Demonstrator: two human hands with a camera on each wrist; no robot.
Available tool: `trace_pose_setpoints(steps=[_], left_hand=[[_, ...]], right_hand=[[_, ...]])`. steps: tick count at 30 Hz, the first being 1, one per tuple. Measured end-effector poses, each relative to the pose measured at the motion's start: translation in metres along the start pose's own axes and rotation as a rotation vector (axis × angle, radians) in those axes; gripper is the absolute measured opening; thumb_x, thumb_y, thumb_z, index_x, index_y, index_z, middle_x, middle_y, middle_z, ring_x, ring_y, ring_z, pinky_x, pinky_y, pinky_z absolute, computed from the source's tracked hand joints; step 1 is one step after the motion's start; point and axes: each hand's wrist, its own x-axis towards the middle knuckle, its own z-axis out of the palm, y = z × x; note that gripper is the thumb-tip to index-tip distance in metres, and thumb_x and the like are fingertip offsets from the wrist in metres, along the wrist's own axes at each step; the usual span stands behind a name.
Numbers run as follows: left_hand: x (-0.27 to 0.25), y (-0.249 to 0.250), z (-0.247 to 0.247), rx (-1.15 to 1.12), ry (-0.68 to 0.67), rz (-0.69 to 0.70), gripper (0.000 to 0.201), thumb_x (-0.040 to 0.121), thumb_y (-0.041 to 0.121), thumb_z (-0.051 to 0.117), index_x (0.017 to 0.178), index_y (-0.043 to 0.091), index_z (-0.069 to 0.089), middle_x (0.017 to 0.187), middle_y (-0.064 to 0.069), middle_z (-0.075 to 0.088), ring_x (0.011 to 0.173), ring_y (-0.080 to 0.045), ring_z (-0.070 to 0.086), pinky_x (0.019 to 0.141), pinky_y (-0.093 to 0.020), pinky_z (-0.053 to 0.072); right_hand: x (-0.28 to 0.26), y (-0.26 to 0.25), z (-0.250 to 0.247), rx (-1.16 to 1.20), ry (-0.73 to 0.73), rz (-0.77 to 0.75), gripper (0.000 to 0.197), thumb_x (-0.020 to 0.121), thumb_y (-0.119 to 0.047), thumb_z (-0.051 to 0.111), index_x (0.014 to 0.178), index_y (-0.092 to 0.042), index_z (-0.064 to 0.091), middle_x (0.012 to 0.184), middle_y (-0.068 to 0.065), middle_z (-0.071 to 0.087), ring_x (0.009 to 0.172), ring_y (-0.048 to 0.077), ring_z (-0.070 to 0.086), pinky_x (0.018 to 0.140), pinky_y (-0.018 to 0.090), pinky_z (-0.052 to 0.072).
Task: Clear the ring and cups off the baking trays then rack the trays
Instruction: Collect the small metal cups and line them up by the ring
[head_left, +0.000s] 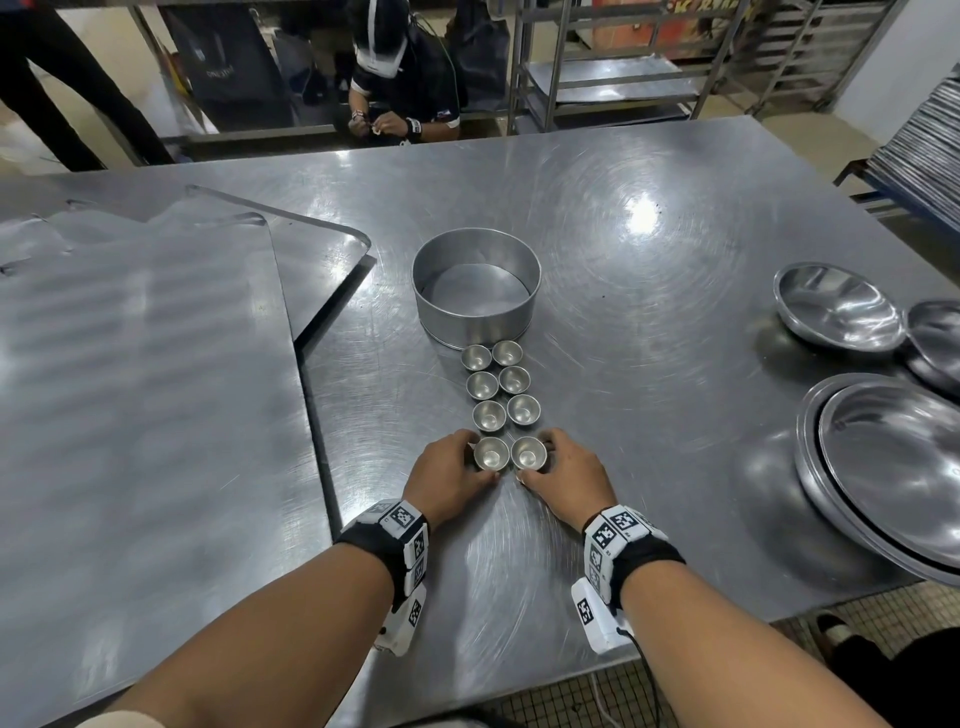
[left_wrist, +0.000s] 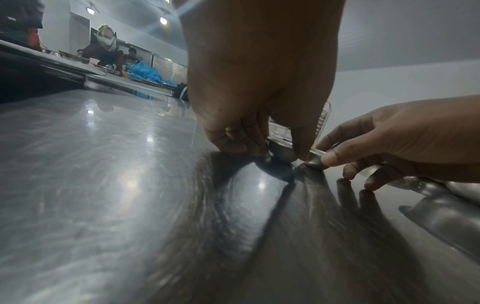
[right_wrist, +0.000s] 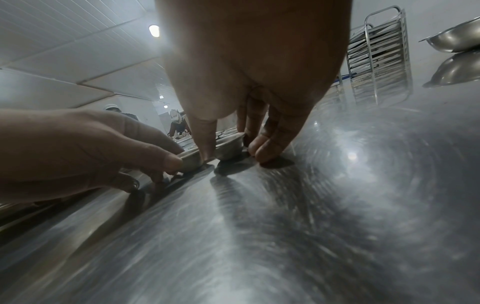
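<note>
The left hand (head_left: 448, 470) pinches one small round steel cup (head_left: 491, 453); the right hand (head_left: 563, 475) pinches its neighbour (head_left: 528, 452), both on the bench (head_left: 649, 249) toward its near edge. Light, stiff and probably slippery, they suit rim-side grips.

Baking trays (head_left: 145, 364) cut off at left edge; nearest cup (left_wrist: 281, 153) largely behind fingers (left_wrist: 249, 142)

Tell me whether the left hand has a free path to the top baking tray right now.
Probably yes, once it lets go: the left hand grips a small cup, and the top baking tray lies bare just to its left, nothing between.
</note>
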Motion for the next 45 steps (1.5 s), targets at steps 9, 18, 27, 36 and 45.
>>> trace_pose_setpoints(steps=[9,18,27,36,45], left_hand=[[0.001,0.0,0.002,-0.018,0.002,-0.005,0.047,0.078,0.048,0.079,0.112,0.02,0.064,0.098,0.003,0.071,0.09,-0.016,0.066,0.083,-0.039,0.054],[0.003,0.0,0.002,-0.039,-0.005,-0.008,0.046,0.078,0.049,0.079,0.112,0.021,0.063,0.097,0.004,0.071,0.091,-0.015,0.066,0.083,-0.036,0.053],[0.005,-0.001,0.003,-0.028,0.01,0.012,0.045,0.079,0.048,0.079,0.111,0.02,0.064,0.09,0.01,0.066,0.088,-0.014,0.065,0.077,-0.031,0.05],[0.007,0.0,0.005,-0.033,0.014,0.017,0.046,0.08,0.049,0.078,0.113,0.02,0.064,0.097,0.005,0.071,0.09,-0.015,0.066,0.079,-0.032,0.052],[0.008,-0.002,0.006,-0.048,0.007,0.01,0.05,0.078,0.055,0.077,0.114,0.022,0.064,0.099,0.007,0.072,0.091,-0.013,0.067,0.081,-0.034,0.053]], right_hand=[[0.003,0.001,0.001,0.013,0.014,-0.011,0.031,0.079,-0.037,0.074,0.107,-0.031,0.061,0.105,-0.004,0.07,0.096,0.022,0.064,0.081,0.032,0.05],[0.004,0.001,0.0,0.006,0.017,-0.013,0.032,0.08,-0.037,0.073,0.109,-0.03,0.061,0.106,-0.003,0.07,0.096,0.022,0.064,0.083,0.033,0.051],[0.005,0.0,-0.001,0.023,0.032,-0.043,0.028,0.081,-0.032,0.072,0.108,-0.028,0.064,0.106,-0.003,0.07,0.097,0.023,0.064,0.081,0.031,0.049],[0.01,0.001,-0.001,0.029,0.028,-0.05,0.033,0.083,-0.03,0.071,0.115,-0.025,0.063,0.111,0.002,0.069,0.102,0.026,0.063,0.086,0.035,0.05],[0.012,0.001,0.0,0.034,0.026,-0.048,0.031,0.082,-0.031,0.071,0.112,-0.027,0.063,0.107,0.0,0.07,0.098,0.025,0.064,0.083,0.034,0.05]])
